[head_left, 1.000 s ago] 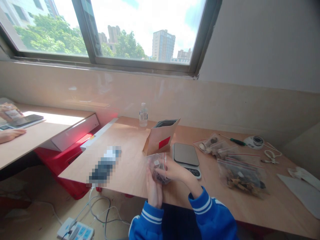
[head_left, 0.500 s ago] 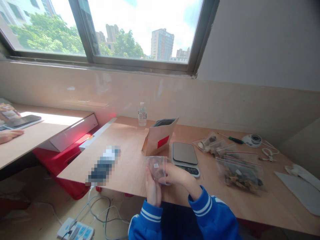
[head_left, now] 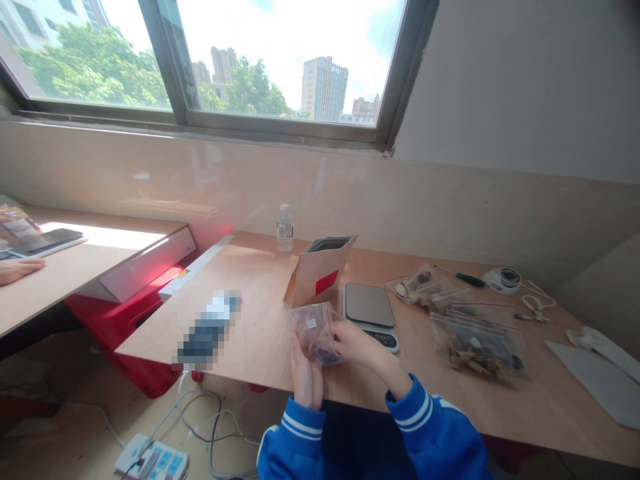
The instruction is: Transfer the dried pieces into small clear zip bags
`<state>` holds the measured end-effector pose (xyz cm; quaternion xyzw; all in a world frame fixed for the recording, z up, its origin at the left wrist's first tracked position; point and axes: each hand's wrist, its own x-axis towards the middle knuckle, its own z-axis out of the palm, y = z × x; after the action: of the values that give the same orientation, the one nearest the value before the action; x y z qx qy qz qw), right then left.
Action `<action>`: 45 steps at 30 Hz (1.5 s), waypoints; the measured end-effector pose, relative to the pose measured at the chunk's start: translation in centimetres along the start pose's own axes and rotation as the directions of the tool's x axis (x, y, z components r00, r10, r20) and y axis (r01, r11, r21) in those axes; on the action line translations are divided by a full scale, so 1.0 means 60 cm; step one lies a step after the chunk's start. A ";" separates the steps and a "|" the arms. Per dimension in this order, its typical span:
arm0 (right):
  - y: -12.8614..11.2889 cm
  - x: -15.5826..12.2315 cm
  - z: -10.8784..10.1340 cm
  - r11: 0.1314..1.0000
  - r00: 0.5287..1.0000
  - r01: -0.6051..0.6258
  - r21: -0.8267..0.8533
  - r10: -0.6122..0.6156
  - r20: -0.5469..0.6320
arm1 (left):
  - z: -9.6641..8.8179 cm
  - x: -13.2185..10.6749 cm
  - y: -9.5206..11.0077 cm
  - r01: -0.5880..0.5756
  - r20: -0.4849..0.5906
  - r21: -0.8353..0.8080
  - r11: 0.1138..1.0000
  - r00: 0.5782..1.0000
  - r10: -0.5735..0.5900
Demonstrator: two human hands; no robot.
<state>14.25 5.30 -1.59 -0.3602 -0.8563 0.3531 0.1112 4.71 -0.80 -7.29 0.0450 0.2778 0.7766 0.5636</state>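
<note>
A clear zip bag (head_left: 313, 327) with a small white label and a red seal strip is held above the table's front edge. Dark contents show faintly through it. My left hand (head_left: 306, 373) supports it from below and the left side, with fingers closed around it. At the red-striped opening on the right, my right hand (head_left: 353, 343) is closed, its fingertips at the bag's edge. Whether those fingers pinch anything besides the bag is hidden. Just behind stand an open brown paper pouch (head_left: 320, 270) with a red patch and a kitchen scale (head_left: 370, 307).
Zip bags of dried pieces (head_left: 480, 353) lie on the right, near a green screwdriver (head_left: 470, 279) and a white round camera (head_left: 503, 281). A water bottle (head_left: 285, 230) stands at the back. A blurred phone-like object (head_left: 207, 330) lies left. Another person's hand (head_left: 20, 270) rests on the neighbouring table.
My right hand has drawn back slightly from inside the bag's opening to its edge. The bag has risen and turned a little, its contents showing more.
</note>
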 end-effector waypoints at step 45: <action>-0.096 0.091 -0.213 0.980 0.655 0.192 -0.055 -0.170 -0.736 | -0.002 0.008 0.001 0.007 -0.032 0.039 0.999 0.999 -0.006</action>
<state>12.95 12.96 11.26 -0.3832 -0.7649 0.1767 0.4867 4.43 -0.40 -7.46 0.0425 0.3019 0.7700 0.5605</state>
